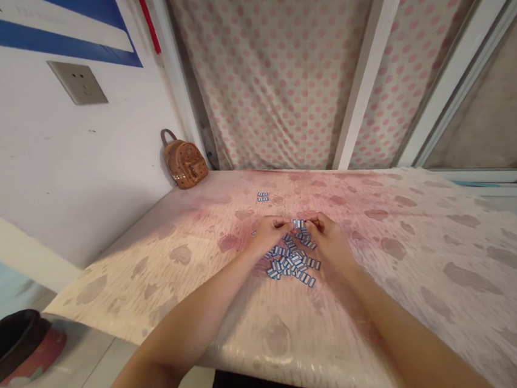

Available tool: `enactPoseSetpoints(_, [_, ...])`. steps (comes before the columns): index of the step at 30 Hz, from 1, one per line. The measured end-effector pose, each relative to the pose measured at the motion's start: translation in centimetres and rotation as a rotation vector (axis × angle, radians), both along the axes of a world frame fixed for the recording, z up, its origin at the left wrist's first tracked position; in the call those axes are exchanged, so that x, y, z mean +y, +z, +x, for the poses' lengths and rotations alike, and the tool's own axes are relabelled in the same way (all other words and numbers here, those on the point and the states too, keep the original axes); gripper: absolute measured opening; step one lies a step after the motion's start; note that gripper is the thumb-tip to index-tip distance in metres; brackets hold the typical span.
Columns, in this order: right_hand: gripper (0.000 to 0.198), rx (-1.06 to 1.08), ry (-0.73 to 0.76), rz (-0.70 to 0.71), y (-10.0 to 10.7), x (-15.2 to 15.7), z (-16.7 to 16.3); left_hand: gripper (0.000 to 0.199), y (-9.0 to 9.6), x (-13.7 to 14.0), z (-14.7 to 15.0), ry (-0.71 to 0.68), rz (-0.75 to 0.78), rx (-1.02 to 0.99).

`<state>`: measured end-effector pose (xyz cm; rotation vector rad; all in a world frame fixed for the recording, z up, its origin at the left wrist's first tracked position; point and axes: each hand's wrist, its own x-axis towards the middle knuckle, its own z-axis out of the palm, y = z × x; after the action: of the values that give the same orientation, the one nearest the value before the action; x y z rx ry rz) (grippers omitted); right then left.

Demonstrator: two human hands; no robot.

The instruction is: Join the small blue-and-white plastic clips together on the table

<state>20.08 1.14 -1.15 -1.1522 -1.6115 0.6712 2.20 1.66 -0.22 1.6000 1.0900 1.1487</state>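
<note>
Left grip [271, 234], right grip [329, 242], strip [299, 223] crosswise between

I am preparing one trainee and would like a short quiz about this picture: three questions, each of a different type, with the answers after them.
1. Multiple choice: What is by the wall at the far left corner of the cloth-covered table?
a) a desk lamp
b) a brown mini backpack
c) a water bottle

2. True or false: The small group is nearer to the person than the loose heap.

3. Short answer: What is between the fingertips of the left hand and those of the right hand?

Key:
1. b
2. False; it lies farther away, beyond the hands.
3. Small blue-and-white pieces
</note>
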Motion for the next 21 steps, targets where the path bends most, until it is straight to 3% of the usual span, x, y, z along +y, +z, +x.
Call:
enactPoseSetpoints(5, [0.021,0.018,0.06,-0.022,0.2,-0.1,0.0,0.024,0.0,-0.1,0.1,-0.01,-0.015,-0.005])
enactPoseSetpoints(15, [0.023,-0.034,0.03,-0.044,0.4,-0.3,-0.1,0.028,0.3,-0.4,0.1,0.022,-0.022,-0.032])
enactPoseSetpoints(21, [0.018,-0.115,-0.153,0.041,1.5,0.6,2.2,0.022,-0.4,0.5,-0.4,0.165,-0.005,-0.037])
